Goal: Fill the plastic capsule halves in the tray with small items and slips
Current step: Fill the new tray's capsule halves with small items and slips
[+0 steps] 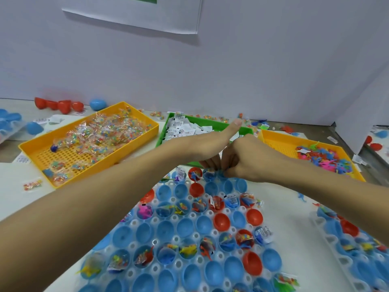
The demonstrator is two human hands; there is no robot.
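**Both hands at the far row of the capsule tray**

I count three bins along the wall: a yellow bin [88,142] at left holding clear packets of coloured beads, a green bin [202,127] in the middle heaped with white slips, and a second yellow bin [311,157] at right with small plastic figures in pink, blue and orange. Before me lies the clear tray [189,234] of capsule halves, blue far outnumbering red; I make out about eight red ones, but too many cups are cut off or covered to count the blue. The filled halves run in alternate rows, and the rows between hold bare halves. A second tray [347,234] shows in part at right. Four red halves [56,105] and one blue half [97,104] sit loose by the wall at far left.

My left hand [208,142] reaches across from the left, thumb stretched out towards the green bin, fingers pointing down at the tray's far row. My right hand [250,159] meets it there, fingers curled and bunched, tips down at a blue half [210,175]. What either hand pinches, I cannot tell; the fingers hide it.

The slips bear small black print, too fine to read. A white sheet [134,15] with a green patch hangs on the wall.
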